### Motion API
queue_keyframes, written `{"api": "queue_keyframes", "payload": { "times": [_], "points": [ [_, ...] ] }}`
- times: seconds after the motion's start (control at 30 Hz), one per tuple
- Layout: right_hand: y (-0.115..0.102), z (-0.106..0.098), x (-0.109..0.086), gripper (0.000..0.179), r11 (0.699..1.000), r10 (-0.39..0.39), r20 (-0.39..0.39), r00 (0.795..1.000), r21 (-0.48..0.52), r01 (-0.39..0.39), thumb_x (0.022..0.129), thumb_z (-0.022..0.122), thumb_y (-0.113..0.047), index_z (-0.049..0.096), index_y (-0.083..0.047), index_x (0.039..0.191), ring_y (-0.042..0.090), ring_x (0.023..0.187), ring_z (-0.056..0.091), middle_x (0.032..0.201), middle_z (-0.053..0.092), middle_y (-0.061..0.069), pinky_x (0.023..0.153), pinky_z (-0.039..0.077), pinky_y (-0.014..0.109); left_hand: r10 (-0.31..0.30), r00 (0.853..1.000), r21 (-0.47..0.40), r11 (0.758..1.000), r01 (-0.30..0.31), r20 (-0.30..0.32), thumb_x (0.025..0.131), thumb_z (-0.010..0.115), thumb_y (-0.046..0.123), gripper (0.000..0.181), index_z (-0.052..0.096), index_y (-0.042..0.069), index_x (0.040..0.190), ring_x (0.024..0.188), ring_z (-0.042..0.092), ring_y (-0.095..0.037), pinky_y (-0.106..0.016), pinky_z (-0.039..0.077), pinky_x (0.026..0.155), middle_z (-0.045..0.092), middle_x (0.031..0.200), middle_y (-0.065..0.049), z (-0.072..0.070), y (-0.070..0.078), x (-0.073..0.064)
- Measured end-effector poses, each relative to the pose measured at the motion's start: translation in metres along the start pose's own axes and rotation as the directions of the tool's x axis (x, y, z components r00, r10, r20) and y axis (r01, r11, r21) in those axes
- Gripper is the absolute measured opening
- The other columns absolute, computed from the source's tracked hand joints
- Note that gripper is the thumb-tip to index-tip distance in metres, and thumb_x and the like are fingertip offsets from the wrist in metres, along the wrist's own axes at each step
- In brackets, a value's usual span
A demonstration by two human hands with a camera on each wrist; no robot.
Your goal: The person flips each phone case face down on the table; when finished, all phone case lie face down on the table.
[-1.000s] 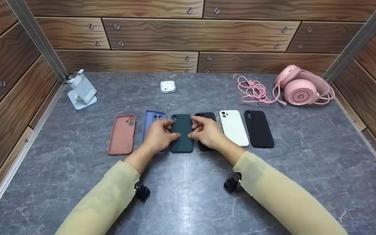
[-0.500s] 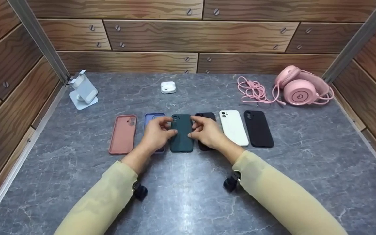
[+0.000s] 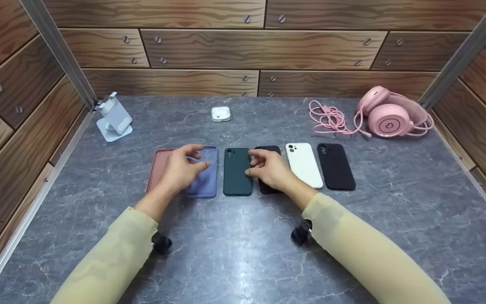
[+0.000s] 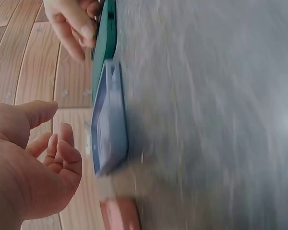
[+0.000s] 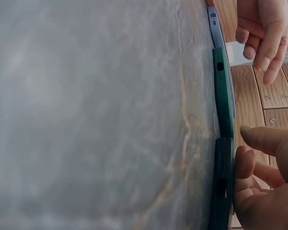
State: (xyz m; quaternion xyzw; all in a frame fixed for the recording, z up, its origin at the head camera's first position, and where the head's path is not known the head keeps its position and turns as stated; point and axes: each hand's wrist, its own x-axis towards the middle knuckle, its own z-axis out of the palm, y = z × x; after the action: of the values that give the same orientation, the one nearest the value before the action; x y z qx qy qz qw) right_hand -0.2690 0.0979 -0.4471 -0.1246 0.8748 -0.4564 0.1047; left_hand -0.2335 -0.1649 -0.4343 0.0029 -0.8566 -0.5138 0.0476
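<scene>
A row of phone cases lies on the grey marbled table. My left hand (image 3: 179,169) hovers above the purple-blue phone case (image 3: 207,185), fingers loosely bent and holding nothing; it also covers part of the pink phone case (image 3: 156,166). Beside the purple-blue one lies the dark green phone case (image 3: 237,179), camera cutouts at its top left. The fingertips of my right hand (image 3: 271,169) are right at the green case's right edge. In the right wrist view its thumb (image 5: 261,136) stands apart from the fingers with nothing between. Under that hand is a black phone case (image 3: 269,188), partly hidden.
A white phone case (image 3: 305,166) and another black phone case (image 3: 336,169) continue the row rightward. Farther back are a pale blue phone stand (image 3: 115,118), a small white earphone case (image 3: 220,113), a coiled pink cable (image 3: 330,118) and pink headphones (image 3: 388,120). Wood-patterned walls enclose the table.
My left hand has let go of the green case's left edge and moved left over the purple-blue and pink cases. The right hand has stayed at the green case's right edge.
</scene>
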Motion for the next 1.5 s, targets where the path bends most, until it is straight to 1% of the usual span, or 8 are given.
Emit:
{"api": "queue_keyframes", "payload": {
  "times": [0.2, 0.37, 0.53, 0.67, 0.87, 1.1, 1.37, 1.5],
  "points": [
    [-0.003, 0.001, 0.0, 0.061, 0.998, 0.015, -0.029, 0.999, 0.061, -0.014, 0.094, 0.08, -0.006, 0.058, -0.001, 0.15, 0.023, 0.099, 0.069, 0.112, 0.071, 0.011, 0.083, 0.058, 0.031, -0.048, 0.999, 0.069, 0.996, 0.048, -0.001, 0.092, 0.083, 0.008, 0.049, 0.068, 0.001, 0.138, 0.101, 0.066, -0.026, -0.031, 0.054, 0.079, 0.068, 0.116, -0.017, -0.012, -0.007, 0.0],
    [-0.011, 0.009, 0.001, 0.058, 0.997, -0.007, -0.035, 0.999, 0.076, 0.01, 0.094, 0.08, -0.009, 0.061, -0.002, 0.148, 0.023, 0.1, 0.071, 0.111, 0.075, 0.01, 0.083, 0.059, 0.031, -0.042, 0.999, 0.158, 0.987, 0.041, -0.001, 0.092, 0.084, 0.011, 0.049, 0.069, 0.004, 0.139, 0.1, 0.066, -0.025, -0.035, 0.055, 0.082, 0.071, 0.115, -0.014, -0.016, -0.014, 0.001],
    [-0.023, 0.022, 0.002, 0.057, 0.993, -0.013, -0.007, 1.0, 0.115, 0.014, 0.094, 0.08, -0.008, 0.061, -0.003, 0.148, 0.021, 0.097, 0.073, 0.112, 0.077, 0.009, 0.079, 0.06, 0.032, -0.015, 1.0, 0.177, 0.984, 0.012, 0.016, 0.092, 0.084, 0.008, 0.05, 0.068, 0.001, 0.139, 0.101, 0.067, -0.027, -0.04, 0.056, 0.085, 0.072, 0.118, -0.018, -0.018, -0.021, 0.002],
    [-0.03, 0.034, 0.005, 0.059, 0.982, 0.002, 0.033, 0.999, 0.191, -0.008, 0.095, 0.079, -0.005, 0.059, -0.001, 0.15, 0.021, 0.093, 0.074, 0.115, 0.076, 0.013, 0.077, 0.062, 0.033, -0.002, 0.999, 0.161, 0.987, -0.005, 0.042, 0.091, 0.083, 0.006, 0.051, 0.067, -0.002, 0.139, 0.104, 0.069, -0.031, -0.043, 0.058, 0.089, 0.072, 0.122, -0.021, -0.019, -0.027, 0.001],
    [-0.04, 0.048, 0.007, 0.061, 0.95, 0.025, 0.104, 0.994, 0.308, -0.056, 0.096, 0.077, -0.003, 0.054, 0.001, 0.153, 0.027, 0.102, 0.075, 0.125, 0.073, 0.021, 0.081, 0.063, 0.036, 0.013, 0.999, 0.182, 0.983, -0.021, 0.04, 0.09, 0.084, 0.006, 0.051, 0.068, -0.001, 0.138, 0.099, 0.071, -0.029, -0.043, 0.059, 0.086, 0.072, 0.126, -0.022, -0.021, -0.032, 0.001],
    [-0.046, 0.054, 0.009, 0.062, 0.954, 0.07, 0.145, 0.987, 0.279, -0.109, 0.097, 0.077, -0.006, 0.054, -0.003, 0.154, 0.024, 0.105, 0.074, 0.129, 0.072, 0.017, 0.083, 0.062, 0.035, -0.026, 0.996, 0.19, 0.982, 0.008, 0.091, 0.092, 0.083, 0.008, 0.055, 0.064, -0.002, 0.143, 0.098, 0.068, -0.027, -0.04, 0.058, 0.084, 0.067, 0.137, -0.021, -0.02, -0.033, 0.0],
    [-0.046, 0.054, 0.013, 0.061, 0.952, 0.066, 0.152, 0.986, 0.286, -0.108, 0.096, 0.077, -0.005, 0.055, -0.001, 0.153, 0.026, 0.106, 0.074, 0.13, 0.071, 0.02, 0.083, 0.062, 0.036, -0.041, 0.994, 0.214, 0.977, 0.019, 0.101, 0.092, 0.085, 0.012, 0.058, 0.064, -0.001, 0.144, 0.092, 0.066, -0.024, -0.036, 0.056, 0.078, 0.07, 0.131, -0.018, -0.02, -0.031, 0.0],
    [-0.044, 0.054, 0.015, 0.061, 0.953, 0.062, 0.159, 0.985, 0.285, -0.106, 0.097, 0.076, -0.005, 0.054, 0.0, 0.153, 0.027, 0.107, 0.074, 0.13, 0.071, 0.02, 0.082, 0.062, 0.036, -0.033, 0.993, 0.212, 0.977, 0.007, 0.117, 0.091, 0.085, 0.013, 0.059, 0.063, -0.003, 0.144, 0.107, 0.067, -0.03, -0.042, 0.055, 0.092, 0.068, 0.133, -0.021, -0.019, -0.03, 0.0]
  ]
}}
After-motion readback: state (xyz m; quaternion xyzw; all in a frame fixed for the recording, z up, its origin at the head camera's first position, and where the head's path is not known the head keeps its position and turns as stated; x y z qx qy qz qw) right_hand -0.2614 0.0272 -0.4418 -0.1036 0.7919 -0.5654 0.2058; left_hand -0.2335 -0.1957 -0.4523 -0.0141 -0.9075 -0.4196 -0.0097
